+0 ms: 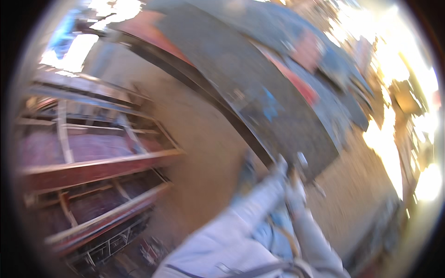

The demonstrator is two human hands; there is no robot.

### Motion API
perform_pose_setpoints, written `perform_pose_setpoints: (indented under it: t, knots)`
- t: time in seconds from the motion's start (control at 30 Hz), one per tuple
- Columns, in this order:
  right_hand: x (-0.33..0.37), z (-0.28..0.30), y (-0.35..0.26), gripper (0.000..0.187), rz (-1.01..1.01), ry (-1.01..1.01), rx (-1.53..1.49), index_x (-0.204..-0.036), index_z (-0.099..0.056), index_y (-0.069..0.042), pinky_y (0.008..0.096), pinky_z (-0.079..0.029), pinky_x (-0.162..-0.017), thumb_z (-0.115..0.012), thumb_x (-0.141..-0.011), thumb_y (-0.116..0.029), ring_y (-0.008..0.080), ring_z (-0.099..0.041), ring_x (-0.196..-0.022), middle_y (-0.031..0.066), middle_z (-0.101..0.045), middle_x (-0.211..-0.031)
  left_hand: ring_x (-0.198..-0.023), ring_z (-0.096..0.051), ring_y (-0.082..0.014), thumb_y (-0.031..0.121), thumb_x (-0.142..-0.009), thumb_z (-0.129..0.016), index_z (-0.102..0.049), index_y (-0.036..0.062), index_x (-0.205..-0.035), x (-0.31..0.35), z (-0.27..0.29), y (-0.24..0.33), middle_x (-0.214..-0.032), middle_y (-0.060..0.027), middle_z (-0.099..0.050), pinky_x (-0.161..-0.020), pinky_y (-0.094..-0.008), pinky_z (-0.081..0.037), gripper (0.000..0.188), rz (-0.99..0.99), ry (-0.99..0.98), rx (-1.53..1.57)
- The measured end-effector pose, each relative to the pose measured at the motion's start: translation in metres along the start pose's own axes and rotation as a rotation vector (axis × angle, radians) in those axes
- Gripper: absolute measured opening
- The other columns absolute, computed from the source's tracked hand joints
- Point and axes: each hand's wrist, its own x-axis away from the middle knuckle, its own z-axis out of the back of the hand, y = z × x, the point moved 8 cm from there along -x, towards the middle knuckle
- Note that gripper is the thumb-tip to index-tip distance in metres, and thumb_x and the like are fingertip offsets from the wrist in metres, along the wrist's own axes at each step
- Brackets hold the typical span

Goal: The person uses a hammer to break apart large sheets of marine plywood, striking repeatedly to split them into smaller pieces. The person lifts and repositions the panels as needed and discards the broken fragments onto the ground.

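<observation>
Motion smears the whole picture. My left hand (279, 167), at the end of a pale sleeve, is at the near edge of a long dark grey panel (241, 88) with a blue mark on it. Its fingers are too blurred to read. Close beside it, my right hand (295, 193) is closed round what looks like a hammer (301, 160); a short bright metal head shows above the fist, over the panel's near end. The panel seems to lie raised above the ground, with a dark side edge. Whether my left hand touches it, I cannot tell.
On the left stand stacked red-edged frames (102, 169) with pale crossbars. More grey-blue and reddish panels (306, 51) lie beyond the dark one. Brown bare ground (194, 139) runs between the frames and the panel. Strong sunlight washes out the right side.
</observation>
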Motion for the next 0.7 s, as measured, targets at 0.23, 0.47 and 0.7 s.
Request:
perform_pose_setpoints:
  t: [0.23, 0.47, 0.7]
  knots:
    - [0.011, -0.051, 0.074, 0.042, -0.174, 0.236, -0.605, -0.126, -0.058, -0.003, 0.0434, -0.052, -0.091, -0.061, -0.102, -0.038, 0.0288, -0.065, -0.104, 0.0191, -0.069, -0.109, -0.096, -0.065, -0.0269, 0.085, -0.084, -0.057, -0.063, -0.0013, -0.128, -0.04, 0.031, -0.017, -0.115, -0.0133, -0.068, -0.08, -0.0411, -0.053, 0.097, 0.177, 0.38, -0.348]
    - [0.036, 0.03, 0.024, 0.051, -0.392, 0.097, -0.05, -0.093, -0.066, -0.001, 0.0498, -0.052, -0.067, -0.05, -0.106, -0.048, 0.033, -0.067, -0.07, 0.0173, -0.065, -0.071, -0.113, -0.062, -0.0249, 0.08, -0.094, -0.046, -0.068, 0.0146, -0.13, -0.041, -0.003, -0.027, -0.121, -0.0033, -0.073, -0.099, -0.0385, -0.048, 0.078, 0.091, -0.064, 0.035]
    - [0.058, 0.006, -0.034, 0.029, 0.667, 0.21, 1.16, -0.12, -0.064, 0.003, 0.0377, -0.055, -0.064, -0.064, -0.095, -0.012, 0.0275, -0.067, -0.082, 0.013, -0.065, -0.093, -0.093, -0.063, -0.0228, 0.069, -0.092, -0.064, -0.058, 0.0107, -0.123, 0.001, -0.011, -0.017, -0.118, -0.0112, -0.059, -0.081, -0.035, -0.058, 0.067, 0.063, -0.062, 0.282]
